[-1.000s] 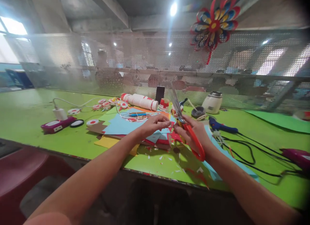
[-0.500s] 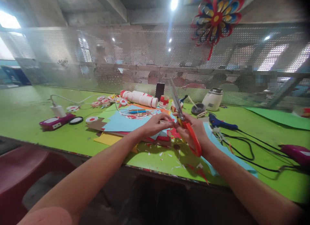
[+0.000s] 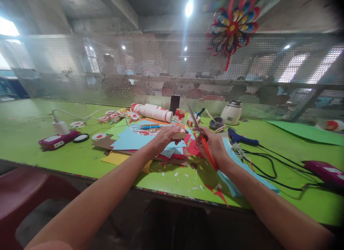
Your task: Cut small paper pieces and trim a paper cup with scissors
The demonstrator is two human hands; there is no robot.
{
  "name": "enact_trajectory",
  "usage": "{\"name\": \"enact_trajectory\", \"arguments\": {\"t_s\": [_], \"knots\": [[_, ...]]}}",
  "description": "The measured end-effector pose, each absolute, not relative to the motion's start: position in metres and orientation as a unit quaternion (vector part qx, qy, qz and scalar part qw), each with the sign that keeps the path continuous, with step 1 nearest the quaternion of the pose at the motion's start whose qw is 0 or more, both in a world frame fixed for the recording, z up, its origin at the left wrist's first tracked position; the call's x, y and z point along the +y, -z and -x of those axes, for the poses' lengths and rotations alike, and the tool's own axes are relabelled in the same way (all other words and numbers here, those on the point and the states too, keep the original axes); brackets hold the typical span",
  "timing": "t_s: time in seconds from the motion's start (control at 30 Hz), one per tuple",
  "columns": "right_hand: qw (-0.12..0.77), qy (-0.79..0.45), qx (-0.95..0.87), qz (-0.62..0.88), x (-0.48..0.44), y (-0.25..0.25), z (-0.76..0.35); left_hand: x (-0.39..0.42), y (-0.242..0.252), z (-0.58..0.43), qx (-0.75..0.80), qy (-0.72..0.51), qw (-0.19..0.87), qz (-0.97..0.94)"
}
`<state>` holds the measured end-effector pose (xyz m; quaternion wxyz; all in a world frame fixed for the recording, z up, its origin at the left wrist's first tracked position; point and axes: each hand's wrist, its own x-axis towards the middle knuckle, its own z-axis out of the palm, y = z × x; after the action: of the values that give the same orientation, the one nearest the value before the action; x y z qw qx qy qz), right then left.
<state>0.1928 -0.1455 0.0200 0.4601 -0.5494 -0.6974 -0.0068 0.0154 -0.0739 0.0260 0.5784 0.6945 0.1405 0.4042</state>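
My left hand (image 3: 167,136) is closed over the paper pile, gripping a small pale round piece (image 3: 179,135) that looks like part of a paper cup. To its right, my right hand (image 3: 212,144) holds scissors (image 3: 206,146) with orange handles, their blades pointing up and away from me. A gap separates the scissors from the pale piece. Beneath my left hand lie light blue paper sheets (image 3: 126,140), with red, brown and yellow paper (image 3: 114,159) under them. A blue pen-like tool (image 3: 150,127) rests on the sheets.
White and red paper cups (image 3: 157,113) lie nested behind the pile, beside an upright phone (image 3: 175,103). A blue glue gun (image 3: 243,138) and black cords lie at right, near a white jar (image 3: 232,113). Paper scraps (image 3: 197,187) litter the front. A purple power strip (image 3: 59,139) sits left.
My left hand has drawn away leftward from my right hand, and the pale round piece now shows in it. The scissors stay in my right hand. The whole view has shifted slightly.
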Motion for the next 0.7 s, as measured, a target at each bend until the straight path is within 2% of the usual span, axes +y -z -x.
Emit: {"name": "enact_trajectory", "arguments": {"t_s": [0.17, 0.7], "knots": [[0.438, -0.026, -0.702, 0.561, -0.145, -0.022, -0.196, -0.074, -0.032, -0.009, 0.093, -0.413, 0.634, -0.647], [0.427, -0.115, -0.689, 0.574, -0.153, -0.039, -0.192, -0.073, -0.050, 0.007, 0.051, -0.447, 0.656, -0.606]]}}
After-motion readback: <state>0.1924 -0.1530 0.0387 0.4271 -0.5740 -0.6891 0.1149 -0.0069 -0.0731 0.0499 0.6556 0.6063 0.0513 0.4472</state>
